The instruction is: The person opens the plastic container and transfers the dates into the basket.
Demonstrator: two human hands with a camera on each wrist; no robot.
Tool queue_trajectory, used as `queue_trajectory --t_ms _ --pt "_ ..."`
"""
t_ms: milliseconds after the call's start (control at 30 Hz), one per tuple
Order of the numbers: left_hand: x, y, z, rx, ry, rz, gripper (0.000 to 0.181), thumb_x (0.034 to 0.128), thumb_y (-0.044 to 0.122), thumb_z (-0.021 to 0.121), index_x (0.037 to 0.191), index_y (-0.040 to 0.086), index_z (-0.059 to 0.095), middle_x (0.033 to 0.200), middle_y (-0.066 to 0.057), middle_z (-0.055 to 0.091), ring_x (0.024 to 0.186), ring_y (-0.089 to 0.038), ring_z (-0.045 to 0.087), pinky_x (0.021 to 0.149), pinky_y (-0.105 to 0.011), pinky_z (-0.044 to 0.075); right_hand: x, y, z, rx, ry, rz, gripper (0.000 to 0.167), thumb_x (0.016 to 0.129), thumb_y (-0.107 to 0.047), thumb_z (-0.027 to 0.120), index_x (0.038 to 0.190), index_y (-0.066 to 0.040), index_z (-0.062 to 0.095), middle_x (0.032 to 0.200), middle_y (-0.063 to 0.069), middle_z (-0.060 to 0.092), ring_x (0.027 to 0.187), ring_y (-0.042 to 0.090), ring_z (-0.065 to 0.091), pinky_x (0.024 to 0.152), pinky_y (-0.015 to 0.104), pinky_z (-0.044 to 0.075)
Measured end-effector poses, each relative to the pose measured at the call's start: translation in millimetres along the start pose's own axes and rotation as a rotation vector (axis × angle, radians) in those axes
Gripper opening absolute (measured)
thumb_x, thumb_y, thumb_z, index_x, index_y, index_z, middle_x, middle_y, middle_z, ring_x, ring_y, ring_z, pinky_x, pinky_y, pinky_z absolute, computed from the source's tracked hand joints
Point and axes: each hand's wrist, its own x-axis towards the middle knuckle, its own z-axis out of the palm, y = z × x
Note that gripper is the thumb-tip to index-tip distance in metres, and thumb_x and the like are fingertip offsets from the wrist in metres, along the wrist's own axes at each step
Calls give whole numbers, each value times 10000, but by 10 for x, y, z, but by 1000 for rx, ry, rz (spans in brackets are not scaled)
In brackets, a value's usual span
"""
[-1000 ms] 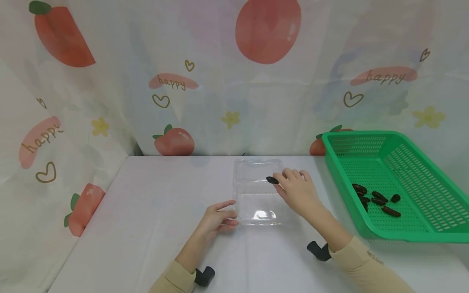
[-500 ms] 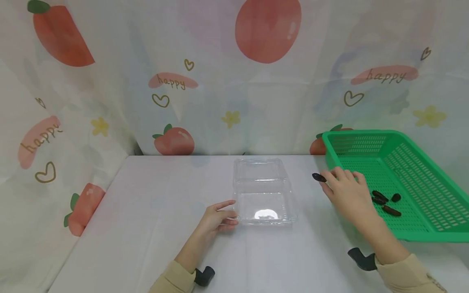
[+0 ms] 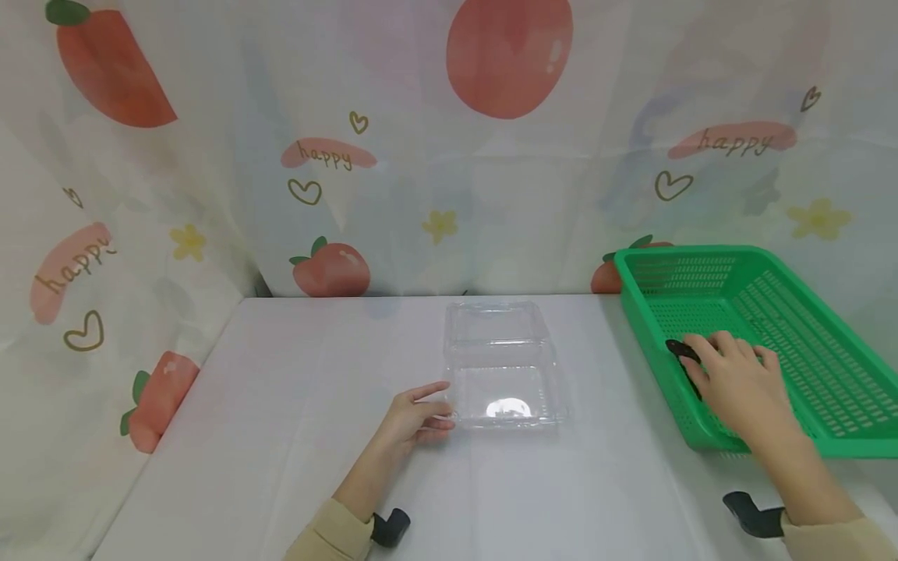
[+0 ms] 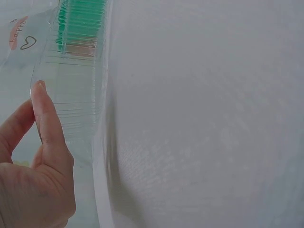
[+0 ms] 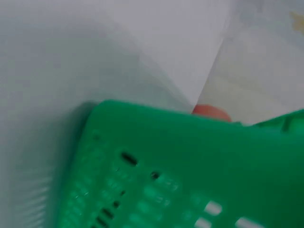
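Observation:
In the head view, my right hand is over the left part of the green basket. Its thumb and fingers pinch a dark brown, oval date. More dark fruit lies just below the fingertips, mostly covered by the hand. A clear plastic clamshell box lies opened flat on the table, and I see nothing in it. At its left edge is my left hand. The left wrist view shows thumb and finger pinching the rim of the box. No hand shows in the right wrist view, only the basket's wall.
The white table ends at a patterned cloth backdrop. The basket stands at the right, its raised rim beside the right forearm. Black wrist mounts stick out from both sleeves.
My right hand has moved right, from above the clear box to over the basket, with the date still in its fingers. My left hand has stayed at the box's edge.

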Motion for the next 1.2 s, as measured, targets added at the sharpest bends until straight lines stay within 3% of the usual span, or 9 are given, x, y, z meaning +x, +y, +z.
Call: queue_trajectory --t_ms 167,467,533,633,700,800,1000,1100,1200 --pt "3 4 -5 -3 1 -5 461 809 6 631 1259 64 546 807 -73 662 591 -140 654 560 -257 565 -75 212 -1 1 -107 10 269 884 -121 586 1133 -125 485 951 158 490 802 338 490 727 570 325" --pt "-15 20 -2 -23 -11 -3 471 807 -10 623 1266 52 537 778 -54 656 578 -133 650 544 -249 562 -143 573 23 -93 -144 -149 242 873 -193 608 1090 -190 501 926 69 497 737 258 492 620 494 365" --pt "-19 19 -3 -23 -8 -2 473 806 -9 625 1267 48 536 782 -56 656 579 -134 650 543 -248 561 -152 637 38 -112 -151 -173 220 936 -374 477 1070 -203 510 916 56 495 723 240 486 605 474 369" --pt "-23 18 -5 -22 -7 -1 474 807 -8 626 1269 44 532 791 -60 656 580 -136 652 543 -248 562 -180 712 66 -143 -165 -198 560 906 -602 140 1041 -213 520 879 37 482 684 209 465 577 431 366" --pt "-22 13 -6 -20 -7 0 472 808 -7 626 1268 45 533 794 -64 656 581 -138 652 546 -249 562 -203 752 88 -163 -162 -215 758 817 -644 -75 1013 -219 522 852 24 469 649 186 440 552 405 359" --pt "-19 13 -7 -14 -3 -3 467 809 -4 627 1265 51 539 787 -67 659 582 -140 654 550 -252 563 -231 795 113 -178 -176 -229 777 801 -633 -125 993 -230 511 837 11 452 630 167 412 542 389 351" --pt "-5 5 -9 -12 4 -6 468 806 -4 629 1262 55 542 779 -63 662 583 -143 655 552 -255 564 -258 848 160 -179 -215 -247 751 808 -628 -96 1009 -233 510 843 -17 425 638 135 361 536 343 326" --pt "0 1 -11 -17 1 -6 471 804 -3 632 1263 49 539 770 -58 666 581 -142 655 553 -258 565 -269 860 177 -167 -232 -245 550 882 -607 121 1010 -241 511 845 -45 419 639 111 342 540 312 308" --pt "2 -2 -10 -24 -2 -7 470 804 -4 631 1261 50 541 765 -55 669 581 -143 655 556 -263 566 -265 863 182 -150 -296 -223 312 916 -491 381 1024 -236 524 865 -43 427 658 115 361 557 313 299"
